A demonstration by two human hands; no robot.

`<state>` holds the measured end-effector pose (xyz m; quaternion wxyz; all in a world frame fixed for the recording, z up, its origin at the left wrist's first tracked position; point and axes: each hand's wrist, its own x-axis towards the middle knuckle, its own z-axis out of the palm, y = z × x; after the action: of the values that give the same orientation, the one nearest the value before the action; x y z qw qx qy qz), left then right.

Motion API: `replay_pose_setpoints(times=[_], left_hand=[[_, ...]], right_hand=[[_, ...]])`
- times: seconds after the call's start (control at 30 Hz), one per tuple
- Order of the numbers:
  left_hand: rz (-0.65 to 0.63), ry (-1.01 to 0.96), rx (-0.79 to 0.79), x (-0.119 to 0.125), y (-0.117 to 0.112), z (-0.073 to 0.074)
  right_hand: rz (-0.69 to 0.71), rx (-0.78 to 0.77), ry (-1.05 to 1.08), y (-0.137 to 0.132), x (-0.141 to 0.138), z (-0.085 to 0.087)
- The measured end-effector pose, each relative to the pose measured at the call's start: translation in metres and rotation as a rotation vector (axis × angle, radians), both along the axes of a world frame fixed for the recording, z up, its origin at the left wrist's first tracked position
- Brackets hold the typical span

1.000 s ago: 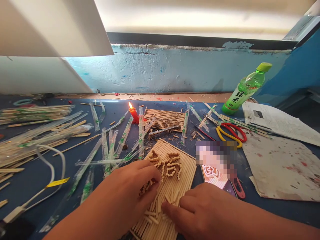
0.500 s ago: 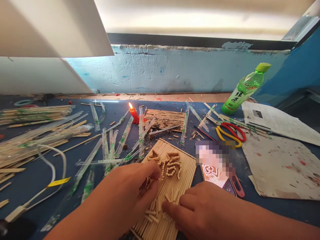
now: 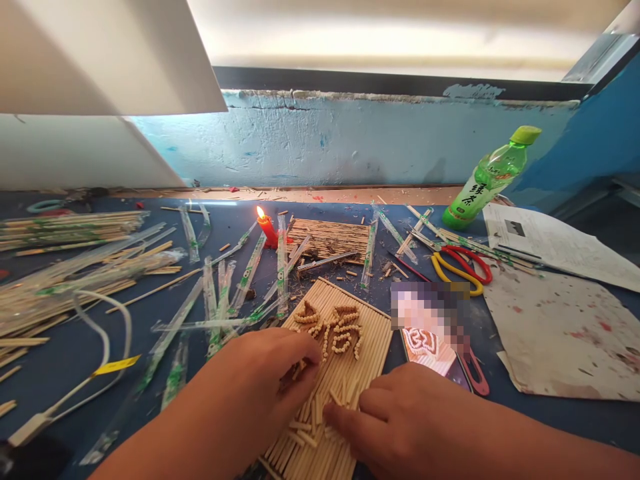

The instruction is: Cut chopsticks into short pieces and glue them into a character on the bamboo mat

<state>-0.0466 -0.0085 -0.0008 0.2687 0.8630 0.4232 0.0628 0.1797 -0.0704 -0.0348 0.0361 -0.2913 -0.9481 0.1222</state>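
Observation:
A panel of parallel wooden sticks (image 3: pixel 373 333) lies in front of me. Small round stick ends stand on its upper half in a raised character-like pattern (image 3: pixel 345 330). My left hand (image 3: pixel 265 387) is over the panel's left side, thumb and fingers closed in a pinch beside the pattern's lower left part; whatever is between the fingertips is hidden. Lower down, my right hand (image 3: pixel 400 417) rests on the panel's right side with curled fingers. Its fingertips touch a loose pile of short stick pieces (image 3: pixel 315 413), and I cannot make out what they grip.
Beyond the panel, a lit red candle (image 3: pixel 267 230) burns near a stick mat (image 3: pixel 330 237) and plastic wrappers (image 3: pixel 283 267). To the right are a phone (image 3: pixel 425 347), red-and-yellow-handled pliers (image 3: pixel 460 267), a tilted green bottle (image 3: pixel 490 180) and papers (image 3: pixel 565 333). Chopstick bundles (image 3: pixel 75 230) and a white cable (image 3: pixel 107 333) lie left.
My left fingertips have shifted slightly down and drawn closer together, baring more of the pattern's left part. My right hand stays nearly still at the short pieces.

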Motion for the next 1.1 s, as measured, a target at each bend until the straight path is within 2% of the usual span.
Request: replay_pose_setpoints(times=[0.53,0.77,0.97,1.1], left_hand=[[-0.004,0.019,0.036,0.001,0.001,-0.004],[0.022,0.009,-0.006,-0.001,-0.001,-0.002],[0.067,-0.124,-0.006,0.001,-0.003,-0.003],[0.050,-0.184,-0.020,0.005,-0.006,-0.006]], right_hand=[[-0.018,-0.004,0.008,-0.001,0.000,-0.001],[-0.007,-0.005,-0.028,-0.001,-0.001,0.000],[0.042,-0.041,-0.017,0.003,0.002,0.012],[0.002,-0.080,0.031,0.007,0.005,0.021]])
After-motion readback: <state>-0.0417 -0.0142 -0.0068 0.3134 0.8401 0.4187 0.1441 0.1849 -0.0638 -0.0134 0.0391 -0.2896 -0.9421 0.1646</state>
